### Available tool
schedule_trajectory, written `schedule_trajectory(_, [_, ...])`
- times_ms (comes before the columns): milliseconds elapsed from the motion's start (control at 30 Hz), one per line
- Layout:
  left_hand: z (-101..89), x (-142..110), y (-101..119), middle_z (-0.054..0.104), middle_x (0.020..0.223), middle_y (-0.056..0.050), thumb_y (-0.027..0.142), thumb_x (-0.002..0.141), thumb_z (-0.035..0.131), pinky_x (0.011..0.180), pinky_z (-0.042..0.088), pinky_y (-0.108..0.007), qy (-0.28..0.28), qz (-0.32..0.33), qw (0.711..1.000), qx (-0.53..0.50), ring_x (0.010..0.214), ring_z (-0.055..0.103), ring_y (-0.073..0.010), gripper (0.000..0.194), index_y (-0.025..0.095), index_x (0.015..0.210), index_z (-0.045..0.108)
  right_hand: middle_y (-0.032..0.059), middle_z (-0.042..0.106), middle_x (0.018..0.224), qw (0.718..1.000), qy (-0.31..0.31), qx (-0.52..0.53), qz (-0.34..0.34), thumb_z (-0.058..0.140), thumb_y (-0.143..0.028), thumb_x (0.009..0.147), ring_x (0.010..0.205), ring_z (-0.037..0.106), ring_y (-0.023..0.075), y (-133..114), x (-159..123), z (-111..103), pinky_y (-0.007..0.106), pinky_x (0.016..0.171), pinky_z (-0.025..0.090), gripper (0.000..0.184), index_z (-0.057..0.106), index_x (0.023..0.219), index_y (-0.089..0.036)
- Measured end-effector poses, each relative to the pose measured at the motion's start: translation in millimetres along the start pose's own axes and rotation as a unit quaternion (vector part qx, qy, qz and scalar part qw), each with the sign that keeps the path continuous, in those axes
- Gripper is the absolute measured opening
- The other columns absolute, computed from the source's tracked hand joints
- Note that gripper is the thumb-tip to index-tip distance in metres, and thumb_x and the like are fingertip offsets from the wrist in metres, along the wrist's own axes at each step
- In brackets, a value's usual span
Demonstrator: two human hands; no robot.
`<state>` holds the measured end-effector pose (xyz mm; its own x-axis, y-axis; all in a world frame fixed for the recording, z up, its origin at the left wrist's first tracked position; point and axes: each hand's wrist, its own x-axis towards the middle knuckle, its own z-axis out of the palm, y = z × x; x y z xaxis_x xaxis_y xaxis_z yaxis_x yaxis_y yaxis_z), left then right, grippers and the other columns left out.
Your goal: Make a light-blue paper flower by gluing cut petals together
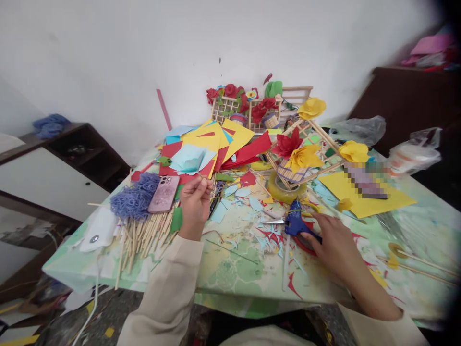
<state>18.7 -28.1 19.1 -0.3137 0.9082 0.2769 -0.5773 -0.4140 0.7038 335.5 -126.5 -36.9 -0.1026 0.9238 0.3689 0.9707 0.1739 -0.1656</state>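
Observation:
My left hand (pixel 196 199) pinches the thin stem of a light blue paper flower (pixel 190 159), its petals spread above the fingertips. Over to the right, my right hand (pixel 334 240) has its thumb and fingers around the handle of a blue glue gun (pixel 296 222), which rests on the table. Beneath the glue gun lies a pair of scissors (pixel 275 221), the silver blades pointing left and part of a red and black handle showing. Small paper scraps and cut light blue petals (pixel 255 203) lie around the tools.
Coloured paper sheets (pixel 236 139) are piled behind my left hand. Blue yarn (pixel 135 194), a pink phone (pixel 163 193) and wooden sticks (pixel 144 235) lie left. A stick frame with paper flowers (pixel 306 156) stands behind a tape roll (pixel 275 190). A bagged cup (pixel 410 156) sits right.

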Motion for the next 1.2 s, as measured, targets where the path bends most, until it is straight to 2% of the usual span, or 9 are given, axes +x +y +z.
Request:
schedule_trajectory(67, [1.7, -1.9, -1.3, 0.067, 0.067, 0.002, 0.018, 0.052, 0.084, 0.052, 0.046, -0.014, 0.009, -0.047, 0.999, -0.016, 0.057, 0.058, -0.0045, 0.022, 0.019, 0.069, 0.07, 0.0199, 0.062, 0.11, 0.999, -0.05, -0.016, 0.003, 0.05, -0.048, 0.083, 0.1, 0.057, 0.0329, 2.1, -5.6, 0.5, 0.044, 0.081, 0.045, 0.053, 0.053, 0.117, -0.008])
schedule_trajectory(133, [3.6, -5.0, -3.6, 0.066, 0.066, 0.002, 0.016, 0.05, 0.084, 0.047, 0.044, -0.011, 0.017, -0.105, 0.994, -0.035, 0.056, 0.057, -0.004, 0.023, 0.017, 0.068, 0.069, 0.0193, 0.063, 0.107, 0.997, -0.077, -0.016, 0.002, 0.047, -0.048, 0.084, 0.097, 0.059, 0.0313, 1.8, -9.2, 1.1, 0.042, 0.081, 0.046, 0.051, 0.054, 0.115, -0.008])
schedule_trajectory(267, [6.0, -12.9, -8.9, 0.063, 0.063, 0.001, 0.013, 0.053, 0.082, 0.045, 0.042, -0.008, 0.005, -0.197, 0.977, -0.076, 0.055, 0.056, -0.0036, 0.022, 0.015, 0.069, 0.068, 0.0186, 0.062, 0.11, 0.998, -0.054, -0.03, -0.022, 0.045, -0.034, 0.085, 0.099, 0.059, 0.0308, 2.8, -9.5, 7.5, 0.043, 0.085, 0.046, 0.039, 0.057, 0.112, -0.009])
schedule_trajectory(400, [6.2, -19.4, -13.4, 0.062, 0.061, 0.0, 0.015, 0.056, 0.081, 0.044, 0.041, -0.006, -0.035, -0.251, 0.963, -0.092, 0.054, 0.055, -0.0028, 0.02, 0.014, 0.071, 0.068, 0.018, 0.061, 0.112, 0.997, -0.029, -0.032, -0.065, 0.046, -0.019, 0.074, 0.101, 0.059, 0.0294, 4.4, -3.6, 13.2, 0.043, 0.089, 0.046, 0.04, 0.057, 0.111, -0.009])
schedule_trajectory(600, [8.2, -23.7, -18.8, 0.066, 0.066, 0.0, 0.015, 0.054, 0.083, 0.05, 0.046, -0.012, -0.048, -0.222, 0.971, -0.077, 0.057, 0.059, -0.005, 0.019, 0.018, 0.068, 0.069, 0.0171, 0.065, 0.098, 0.999, -0.023, -0.021, -0.038, 0.047, -0.026, 0.076, 0.09, 0.062, 0.0292, 4.1, 3.0, -3.2, 0.042, 0.08, 0.049, 0.028, 0.057, 0.099, -0.013])
schedule_trajectory(700, [10.4, -25.5, -20.5, 0.068, 0.067, 0.001, 0.017, 0.052, 0.083, 0.054, 0.048, -0.017, -0.066, -0.183, 0.98, -0.048, 0.057, 0.06, -0.0073, 0.019, 0.019, 0.066, 0.07, 0.0168, 0.064, 0.094, 1.0, 0.02, -0.005, -0.024, 0.046, -0.032, 0.077, 0.087, 0.062, 0.03, 4.8, 3.0, -12.8, 0.043, 0.076, 0.05, 0.03, 0.054, 0.098, -0.013])
schedule_trajectory(800, [11.2, -27.3, -21.8, 0.068, 0.063, 0.0, 0.019, 0.051, 0.084, 0.055, 0.047, -0.02, -0.091, -0.166, 0.982, -0.003, 0.055, 0.06, -0.0086, 0.017, 0.018, 0.063, 0.071, 0.0153, 0.064, 0.094, 0.995, 0.077, 0.03, -0.051, 0.046, -0.032, 0.075, 0.083, 0.062, 0.0287, -0.6, 1.8, -20.9, 0.04, 0.07, 0.05, 0.031, 0.052, 0.1, -0.015])
schedule_trajectory(1033, [10.5, -32.0, -25.6, 0.067, 0.057, -0.002, 0.022, 0.054, 0.083, 0.057, 0.048, -0.023, -0.122, -0.154, 0.979, 0.046, 0.053, 0.06, -0.0101, 0.016, 0.015, 0.06, 0.07, 0.0085, 0.063, 0.086, 0.961, 0.148, 0.179, -0.149, 0.055, -0.029, 0.078, 0.077, 0.062, 0.0224, -49.8, 7.9, -39.3, 0.033, 0.066, 0.049, 0.021, 0.052, 0.096, -0.019])
schedule_trajectory(1200, [18.5, -42.1, -29.7, 0.068, 0.063, -0.001, 0.017, 0.05, 0.084, 0.049, 0.047, -0.016, -0.073, -0.236, 0.969, -0.017, 0.052, 0.061, -0.0078, 0.022, 0.015, 0.065, 0.069, 0.0055, 0.063, 0.074, 0.932, 0.213, 0.233, -0.179, 0.055, -0.038, 0.082, 0.066, 0.061, 0.0198, -77.8, 16.2, -38.5, 0.03, 0.058, 0.048, 0.022, 0.053, 0.094, -0.02])
